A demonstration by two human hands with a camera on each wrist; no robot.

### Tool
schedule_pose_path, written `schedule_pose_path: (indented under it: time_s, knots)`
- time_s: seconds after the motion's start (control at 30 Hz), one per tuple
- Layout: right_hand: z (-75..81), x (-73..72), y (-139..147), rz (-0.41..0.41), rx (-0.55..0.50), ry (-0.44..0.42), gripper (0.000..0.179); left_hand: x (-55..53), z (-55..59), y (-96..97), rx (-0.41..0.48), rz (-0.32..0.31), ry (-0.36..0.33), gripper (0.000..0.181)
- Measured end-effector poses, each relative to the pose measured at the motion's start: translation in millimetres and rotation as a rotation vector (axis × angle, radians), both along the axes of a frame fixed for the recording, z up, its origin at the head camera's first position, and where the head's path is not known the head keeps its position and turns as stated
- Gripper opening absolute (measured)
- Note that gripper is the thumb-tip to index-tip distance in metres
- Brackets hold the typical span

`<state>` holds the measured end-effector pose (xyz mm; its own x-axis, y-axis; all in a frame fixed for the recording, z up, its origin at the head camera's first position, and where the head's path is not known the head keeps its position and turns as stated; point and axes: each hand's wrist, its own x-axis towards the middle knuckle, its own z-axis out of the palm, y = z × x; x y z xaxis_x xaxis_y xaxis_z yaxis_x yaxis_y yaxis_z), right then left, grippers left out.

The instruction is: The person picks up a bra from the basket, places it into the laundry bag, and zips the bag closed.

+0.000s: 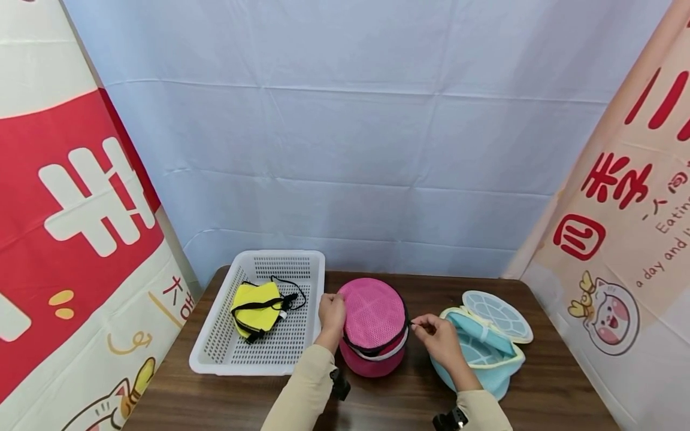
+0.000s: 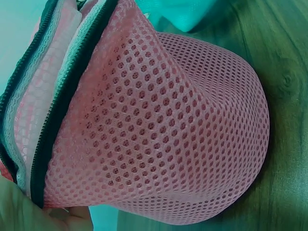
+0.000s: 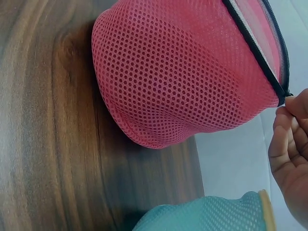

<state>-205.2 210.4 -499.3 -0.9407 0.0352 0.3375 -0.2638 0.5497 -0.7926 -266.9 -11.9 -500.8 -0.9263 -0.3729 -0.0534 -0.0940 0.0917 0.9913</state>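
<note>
A round pink mesh laundry bag [image 1: 374, 314] stands on the table, its lid lying over the top and a black zipper running round the rim. Along the front the zipper gapes, with a white inner edge showing. My left hand [image 1: 332, 313] grips the bag's left side near the rim; in the left wrist view its fingers [image 2: 79, 219] are at the zipper edge. On the opposite side my right hand [image 1: 439, 339] pinches the zipper's pull at the rim, thumb against fingers [image 3: 284, 127] in the right wrist view.
At the left, a white plastic basket [image 1: 215, 353] holds a yellow bundle [image 1: 259, 308] with black straps and cords. A light-blue mesh bag [image 1: 493, 374] with pale yellow trim lies at the right, its lid [image 1: 498, 314] flipped back. The brown table [image 1: 388, 404] meets a hanging pale cloth behind.
</note>
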Motion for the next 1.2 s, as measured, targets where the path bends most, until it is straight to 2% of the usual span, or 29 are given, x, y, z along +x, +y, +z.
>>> schedule_pose_path:
  time_s: [0.2, 0.4, 0.5, 0.67, 0.8, 0.97, 1.1, 1.2]
  knots:
    - [-0.9, 2.3, 2, -0.028, -0.018, 0.001, 0.011, 5.6, 4.9, -6.6, -0.320, -0.084, 0.001, 0.014]
    - [-4.0, 2.9, 2, -0.040, -0.017, -0.018, 0.008, 9.6, 7.4, -13.0, -0.442, -0.162, -0.048, 0.020]
    - [-5.7, 1.5, 2, -0.041, -0.032, -0.026, 0.008, 10.4, 11.9, -16.7, -0.551, -0.208, -0.072, 0.022]
    - [-6.1, 0.4, 4, -0.044, -0.042, -0.020, 0.007, 10.9, 22.3, -21.9, -0.721, -0.248, -0.054, 0.022]
    - [-6.5, 1.0, 4, -0.033, -0.039, -0.011, 0.006, 11.5, 27.1, -23.8, -0.749, -0.276, -0.071, 0.022]
    - [-7.3, 0.2, 4, -0.012, -0.048, -0.004, 0.009, 13.9, 33.1, -22.3, -0.815, -0.250, -0.114, 0.023]
    - [-6.9, -2.1, 5, 0.008, -0.059, -0.002, 0.010, 14.2, 38.2, -19.3, -0.847, -0.222, -0.046, 0.020]
    - [-5.6, -4.0, 5, 0.017, -0.068, -0.003, 0.009, 11.2, 39.2, -16.9, -0.833, -0.205, 0.015, 0.018]
